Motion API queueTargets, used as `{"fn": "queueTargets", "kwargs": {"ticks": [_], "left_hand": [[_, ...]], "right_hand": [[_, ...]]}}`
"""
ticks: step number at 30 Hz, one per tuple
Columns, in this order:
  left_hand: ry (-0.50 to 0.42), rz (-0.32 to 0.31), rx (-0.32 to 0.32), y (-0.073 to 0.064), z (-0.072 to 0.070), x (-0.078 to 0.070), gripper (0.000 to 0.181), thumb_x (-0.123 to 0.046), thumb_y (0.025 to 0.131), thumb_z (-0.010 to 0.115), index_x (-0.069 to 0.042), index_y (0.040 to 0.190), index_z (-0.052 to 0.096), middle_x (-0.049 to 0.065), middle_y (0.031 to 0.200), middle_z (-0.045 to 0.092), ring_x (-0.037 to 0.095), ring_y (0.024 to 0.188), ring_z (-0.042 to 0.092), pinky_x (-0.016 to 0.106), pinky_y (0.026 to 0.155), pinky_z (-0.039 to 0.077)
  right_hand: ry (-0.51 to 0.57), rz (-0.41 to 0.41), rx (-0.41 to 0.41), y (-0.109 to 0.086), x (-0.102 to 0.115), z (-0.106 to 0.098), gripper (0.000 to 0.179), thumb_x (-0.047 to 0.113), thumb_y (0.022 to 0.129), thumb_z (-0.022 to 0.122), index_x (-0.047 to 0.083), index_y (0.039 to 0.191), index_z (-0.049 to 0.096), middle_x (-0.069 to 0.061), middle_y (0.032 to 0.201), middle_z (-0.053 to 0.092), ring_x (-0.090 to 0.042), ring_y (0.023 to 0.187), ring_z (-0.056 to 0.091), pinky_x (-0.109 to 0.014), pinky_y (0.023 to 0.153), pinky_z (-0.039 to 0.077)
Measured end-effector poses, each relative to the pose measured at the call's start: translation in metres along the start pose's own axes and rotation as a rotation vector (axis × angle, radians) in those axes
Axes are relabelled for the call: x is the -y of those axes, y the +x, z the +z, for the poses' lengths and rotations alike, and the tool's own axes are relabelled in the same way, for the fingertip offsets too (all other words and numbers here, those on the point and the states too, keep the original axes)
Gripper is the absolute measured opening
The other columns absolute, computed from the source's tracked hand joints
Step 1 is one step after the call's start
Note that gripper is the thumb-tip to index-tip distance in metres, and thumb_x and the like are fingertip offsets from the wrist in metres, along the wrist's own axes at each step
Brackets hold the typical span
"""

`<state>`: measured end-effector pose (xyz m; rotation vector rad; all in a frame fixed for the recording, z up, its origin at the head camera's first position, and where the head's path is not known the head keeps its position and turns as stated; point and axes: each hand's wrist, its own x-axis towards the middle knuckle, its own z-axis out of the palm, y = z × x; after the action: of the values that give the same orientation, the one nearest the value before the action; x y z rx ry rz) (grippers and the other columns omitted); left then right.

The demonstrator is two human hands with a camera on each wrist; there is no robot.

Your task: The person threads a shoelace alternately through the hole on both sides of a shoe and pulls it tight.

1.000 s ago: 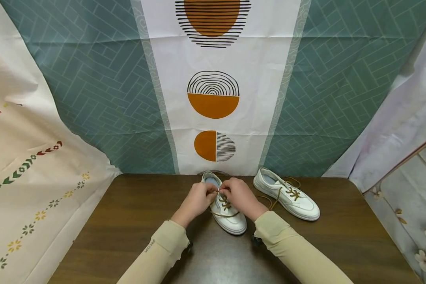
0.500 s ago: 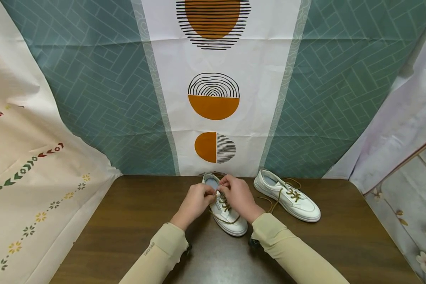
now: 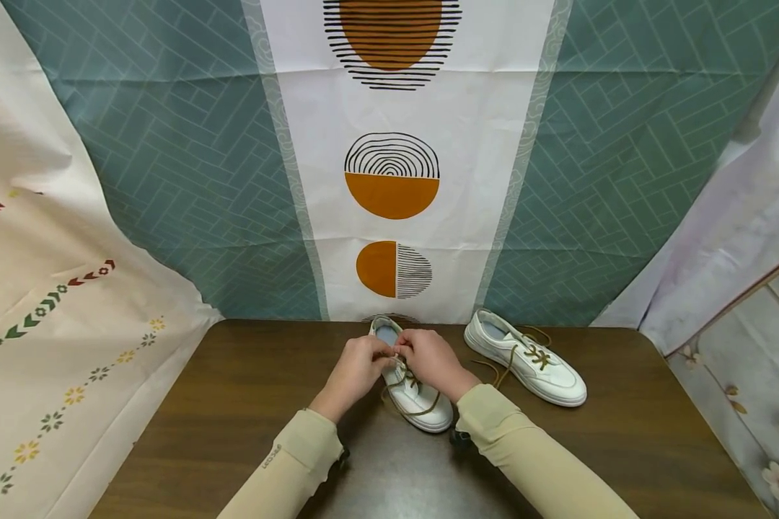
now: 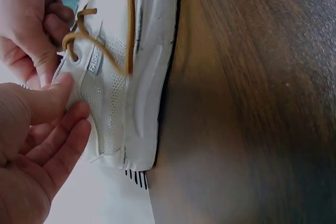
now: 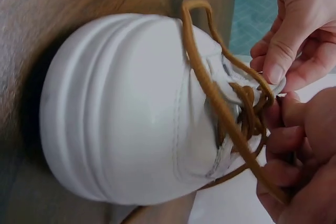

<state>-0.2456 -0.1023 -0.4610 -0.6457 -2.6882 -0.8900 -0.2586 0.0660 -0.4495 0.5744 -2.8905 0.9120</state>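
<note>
A white sneaker (image 3: pixel 422 404) with brown laces lies at the table's back edge, toe toward me. My left hand (image 3: pixel 357 371) pinches the edge of its eyelet flap (image 4: pixel 79 74) between thumb and fingers. From the other side my right hand (image 3: pixel 431 360) grips the brown shoelace (image 5: pixel 226 116), fingers curled close to the left thumb at the upper eyelets. Lower down the lace crosses over the tongue, and a loose loop hangs across the toe side. The lace's tip is hidden among the right fingers.
To the right rests the matching white sneaker (image 3: pixel 526 357), its brown laces partly crossed and trailing loose. A patterned cloth (image 3: pixel 389 274) hangs directly behind the wooden table (image 3: pixel 234 404), with more cloths at both sides.
My right fingers have come down from slightly above the sneaker's opening and closed up beside the left fingers. The loose lace over the sneaker's side has shifted. The other sneaker stays put.
</note>
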Motion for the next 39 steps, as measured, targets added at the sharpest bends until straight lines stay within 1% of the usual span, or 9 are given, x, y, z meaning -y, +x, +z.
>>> {"fn": "queueTargets", "kwargs": {"ticks": [3, 6, 9, 13, 17, 22, 28, 31, 39], "left_hand": [[-0.003, -0.021, 0.001, 0.0, 0.0, -0.001, 0.007, -0.016, 0.079, 0.074, -0.019, 0.085, 0.075, -0.008, 0.086, 0.068, 0.005, 0.077, 0.06, 0.019, 0.066, 0.049], [-0.019, -0.036, 0.001, 0.0, 0.0, -0.002, 0.007, -0.014, 0.079, 0.074, -0.018, 0.085, 0.075, -0.008, 0.086, 0.069, 0.004, 0.077, 0.061, 0.019, 0.066, 0.05], [-0.036, -0.028, -0.012, 0.001, 0.0, -0.003, 0.006, -0.013, 0.078, 0.075, -0.016, 0.083, 0.074, -0.006, 0.084, 0.069, 0.005, 0.075, 0.061, 0.02, 0.064, 0.05], [-0.044, -0.016, -0.021, 0.001, 0.001, -0.002, 0.004, -0.013, 0.077, 0.075, -0.015, 0.08, 0.073, -0.006, 0.08, 0.069, 0.005, 0.071, 0.059, 0.018, 0.061, 0.048], [-0.046, -0.01, -0.014, 0.001, 0.001, -0.001, 0.004, -0.013, 0.078, 0.075, -0.015, 0.079, 0.072, -0.006, 0.08, 0.067, 0.005, 0.069, 0.057, 0.017, 0.061, 0.047], [-0.044, -0.001, 0.001, -0.001, 0.001, -0.001, 0.005, -0.013, 0.078, 0.075, -0.016, 0.079, 0.071, -0.007, 0.081, 0.066, 0.005, 0.07, 0.056, 0.017, 0.061, 0.047], [-0.065, 0.011, 0.005, 0.001, 0.0, 0.001, 0.005, -0.013, 0.078, 0.075, -0.015, 0.081, 0.072, -0.006, 0.082, 0.067, 0.007, 0.071, 0.058, 0.018, 0.062, 0.048], [-0.082, 0.015, 0.002, 0.002, 0.0, 0.002, 0.005, -0.013, 0.077, 0.075, -0.015, 0.081, 0.072, -0.005, 0.083, 0.068, 0.007, 0.071, 0.059, 0.018, 0.062, 0.048], [-0.084, -0.007, 0.009, 0.004, 0.001, 0.006, 0.005, -0.018, 0.078, 0.075, -0.019, 0.081, 0.072, -0.01, 0.083, 0.067, 0.004, 0.07, 0.058, 0.018, 0.062, 0.048]], "right_hand": [[0.001, -0.02, 0.069, -0.001, 0.0, 0.0, 0.011, 0.022, 0.092, 0.058, 0.018, 0.088, 0.067, 0.008, 0.08, 0.065, -0.005, 0.065, 0.053, -0.022, 0.058, 0.044], [0.016, -0.03, 0.098, -0.002, -0.001, 0.0, 0.01, 0.017, 0.093, 0.057, 0.017, 0.09, 0.067, 0.006, 0.084, 0.065, -0.006, 0.068, 0.054, -0.023, 0.06, 0.044], [0.016, -0.034, 0.093, -0.003, -0.001, 0.001, 0.008, 0.014, 0.094, 0.056, 0.017, 0.098, 0.062, 0.005, 0.082, 0.063, -0.006, 0.066, 0.052, -0.023, 0.059, 0.043], [0.0, -0.034, 0.087, -0.003, -0.003, 0.002, 0.014, 0.013, 0.093, 0.056, 0.016, 0.107, 0.054, 0.005, 0.078, 0.058, -0.007, 0.062, 0.05, -0.024, 0.057, 0.041], [-0.035, -0.05, 0.08, -0.004, -0.003, 0.002, 0.011, 0.015, 0.093, 0.057, 0.017, 0.103, 0.054, 0.006, 0.077, 0.056, -0.007, 0.062, 0.049, -0.024, 0.058, 0.041], [-0.072, -0.091, 0.077, -0.005, -0.005, 0.003, 0.015, 0.007, 0.091, 0.055, 0.02, 0.098, 0.053, 0.007, 0.078, 0.059, -0.005, 0.064, 0.05, -0.022, 0.058, 0.041], [-0.079, -0.127, 0.056, -0.002, -0.008, 0.005, 0.019, 0.007, 0.091, 0.052, 0.022, 0.102, 0.05, 0.009, 0.082, 0.059, -0.004, 0.067, 0.052, -0.021, 0.061, 0.042], [-0.055, -0.12, 0.056, 0.0, -0.009, 0.006, 0.018, 0.009, 0.092, 0.052, 0.023, 0.103, 0.049, 0.011, 0.084, 0.059, -0.004, 0.069, 0.053, -0.022, 0.063, 0.042], [0.058, -0.045, 0.065, 0.0, -0.012, 0.01, 0.018, 0.008, 0.092, 0.054, 0.024, 0.1, 0.048, 0.011, 0.082, 0.058, -0.007, 0.069, 0.054, -0.025, 0.063, 0.043]]}}
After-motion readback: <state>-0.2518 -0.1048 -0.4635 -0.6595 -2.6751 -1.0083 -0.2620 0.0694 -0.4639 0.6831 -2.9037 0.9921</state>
